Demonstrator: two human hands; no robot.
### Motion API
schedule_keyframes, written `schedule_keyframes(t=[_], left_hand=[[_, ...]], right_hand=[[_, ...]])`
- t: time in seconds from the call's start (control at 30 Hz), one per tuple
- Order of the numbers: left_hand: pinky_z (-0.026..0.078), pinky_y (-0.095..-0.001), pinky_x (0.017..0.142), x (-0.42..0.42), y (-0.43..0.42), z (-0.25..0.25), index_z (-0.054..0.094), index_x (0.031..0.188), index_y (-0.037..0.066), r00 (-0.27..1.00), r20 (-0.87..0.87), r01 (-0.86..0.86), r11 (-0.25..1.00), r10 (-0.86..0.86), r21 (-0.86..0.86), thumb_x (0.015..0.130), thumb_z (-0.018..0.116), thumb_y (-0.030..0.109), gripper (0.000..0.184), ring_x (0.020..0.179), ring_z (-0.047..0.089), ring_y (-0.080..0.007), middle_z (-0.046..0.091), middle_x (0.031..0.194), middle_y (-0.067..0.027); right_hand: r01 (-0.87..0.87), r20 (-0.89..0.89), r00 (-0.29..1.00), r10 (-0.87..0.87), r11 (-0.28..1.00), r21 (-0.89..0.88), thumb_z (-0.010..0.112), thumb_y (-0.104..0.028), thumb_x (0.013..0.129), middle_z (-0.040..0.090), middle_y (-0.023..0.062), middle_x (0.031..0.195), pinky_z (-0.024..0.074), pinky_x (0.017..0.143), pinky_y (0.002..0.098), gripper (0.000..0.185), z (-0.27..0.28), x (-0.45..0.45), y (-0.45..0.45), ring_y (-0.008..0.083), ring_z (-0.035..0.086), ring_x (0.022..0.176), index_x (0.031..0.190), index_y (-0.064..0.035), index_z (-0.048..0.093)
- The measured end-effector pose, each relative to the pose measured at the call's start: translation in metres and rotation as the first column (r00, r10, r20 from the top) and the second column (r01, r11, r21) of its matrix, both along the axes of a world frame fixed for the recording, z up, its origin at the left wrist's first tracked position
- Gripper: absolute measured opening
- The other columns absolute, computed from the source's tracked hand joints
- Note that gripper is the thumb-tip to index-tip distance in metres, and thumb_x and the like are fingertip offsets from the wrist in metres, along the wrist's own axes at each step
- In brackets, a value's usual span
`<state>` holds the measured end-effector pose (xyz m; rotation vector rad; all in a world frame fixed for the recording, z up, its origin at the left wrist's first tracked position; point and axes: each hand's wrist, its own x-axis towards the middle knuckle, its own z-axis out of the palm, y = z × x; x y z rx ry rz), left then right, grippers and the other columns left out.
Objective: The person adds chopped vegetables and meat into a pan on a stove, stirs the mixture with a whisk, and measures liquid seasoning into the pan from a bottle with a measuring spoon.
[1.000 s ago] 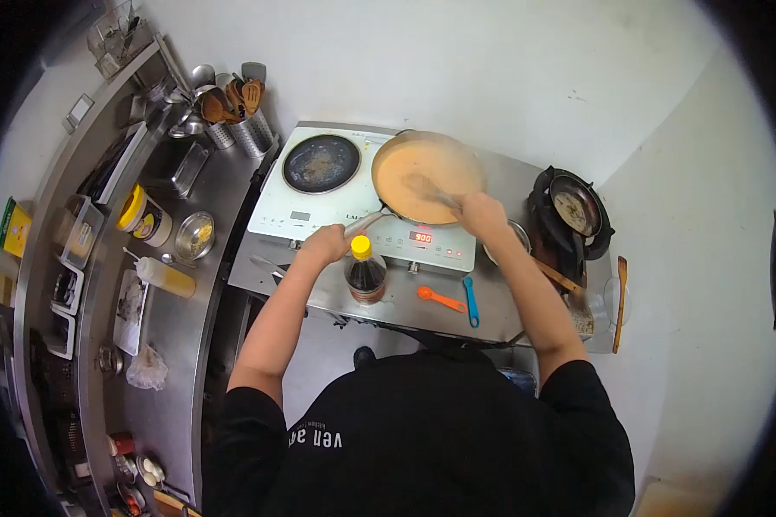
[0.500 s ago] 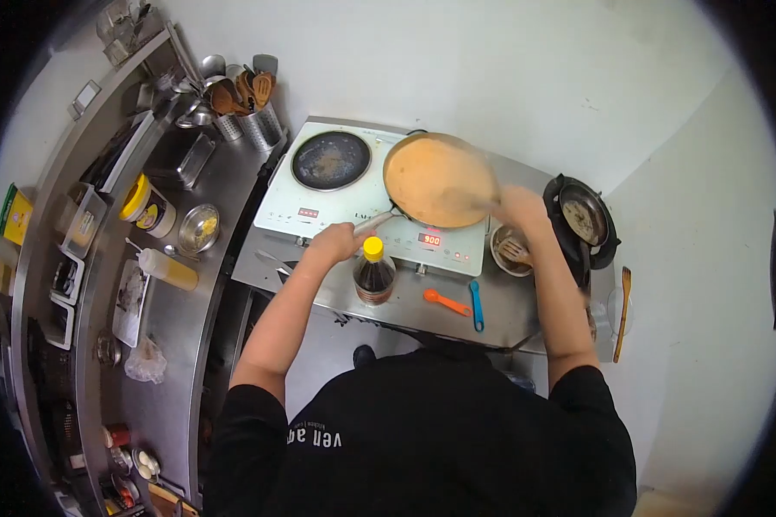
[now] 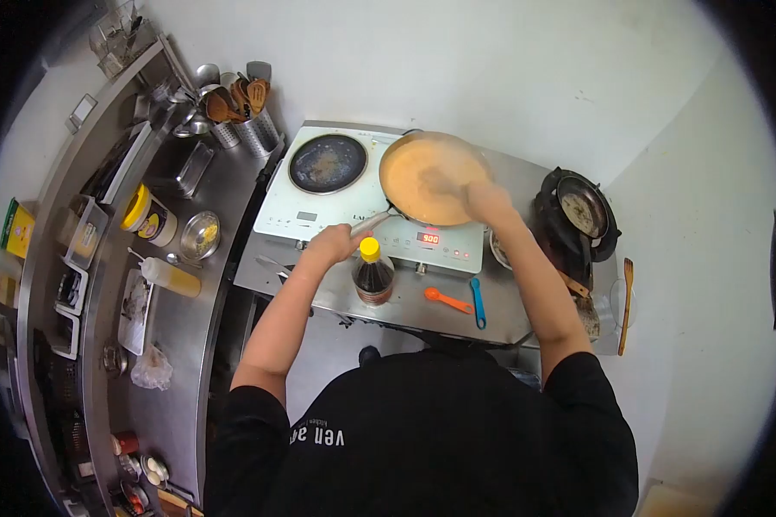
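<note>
My left hand [image 3: 334, 244] is closed around the handle of a frying pan [image 3: 372, 224] on the right hob. Thick orange sauce [image 3: 409, 168] fills the pan, and steam hazes its far side. Over the pan's right edge, my right hand [image 3: 489, 203] grips a stirring utensil [image 3: 441, 181] whose head dips into the sauce; motion blur hides its exact kind. A dark sauce bottle with a yellow cap [image 3: 372, 277] stands just below my left hand. Orange [image 3: 447, 300] and blue [image 3: 477, 303] measuring spoons lie in front of the cooker.
The white double induction cooker [image 3: 284, 207] carries a second dark pan [image 3: 328, 164] at left. A bowl [image 3: 498, 252] is partly hidden under my right forearm. Further right sits a small pan on a black burner [image 3: 580, 215]. Utensil holders [image 3: 257, 135] and a side counter [image 3: 181, 336] flank the left.
My right hand has moved left and slightly up, bringing the utensil's head toward the middle of the pan. My left hand keeps its hold on the handle.
</note>
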<state>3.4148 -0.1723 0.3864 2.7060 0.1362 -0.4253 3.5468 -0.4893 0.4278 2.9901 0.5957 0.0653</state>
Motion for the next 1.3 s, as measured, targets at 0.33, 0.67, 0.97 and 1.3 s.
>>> schedule_keyframes(t=[0.33,0.67,0.97,1.3], left_hand=[[0.051,-0.0454,0.083,0.004,0.004,-0.002,0.064,0.102,-0.005,1.0,0.008,0.019,1.0,-0.019,0.009,0.086,0.043,0.07,0.079,0.095,0.065,-0.0391,0.066,0.098,-0.0274],[0.049,-0.0458,0.085,0.003,0.0,0.0,0.064,0.102,-0.005,1.0,-0.024,0.016,1.0,-0.016,0.007,0.085,0.044,0.071,0.08,0.097,0.064,-0.0388,0.066,0.099,-0.027],[0.05,-0.0464,0.084,0.003,0.0,-0.001,0.065,0.101,-0.006,0.999,-0.033,-0.004,1.0,0.004,0.003,0.084,0.044,0.072,0.082,0.095,0.065,-0.0397,0.066,0.097,-0.0284],[0.049,-0.0451,0.086,0.008,0.001,-0.001,0.064,0.103,-0.007,0.999,-0.046,0.002,1.0,-0.002,0.001,0.084,0.045,0.071,0.083,0.096,0.064,-0.0401,0.065,0.097,-0.0299]], right_hand=[[0.083,-0.073,0.994,-0.086,0.995,-0.048,0.057,-0.044,0.086,0.07,0.0138,0.096,0.0526,0.076,0.0449,0.037,0.022,-0.012,0.008,0.0321,0.067,0.09,0.103,-0.0143,0.071],[0.059,-0.041,0.997,-0.058,0.998,0.027,0.055,-0.039,0.089,0.07,0.0134,0.091,0.0527,0.074,0.0456,0.034,0.006,-0.01,0.001,0.0337,0.067,0.087,0.101,-0.0113,0.07],[-0.059,0.162,0.986,0.027,0.979,0.197,0.059,-0.024,0.088,0.062,0.014,0.085,0.0522,0.06,0.0408,0.037,-0.005,-0.1,-0.068,0.0309,0.065,0.071,0.123,-0.0118,0.059],[-0.094,0.297,0.955,-0.009,0.939,0.331,0.058,-0.025,0.091,0.056,0.0102,0.081,0.0501,0.055,0.0407,0.042,-0.05,-0.108,-0.09,0.0294,0.061,0.063,0.131,-0.0159,0.054]])
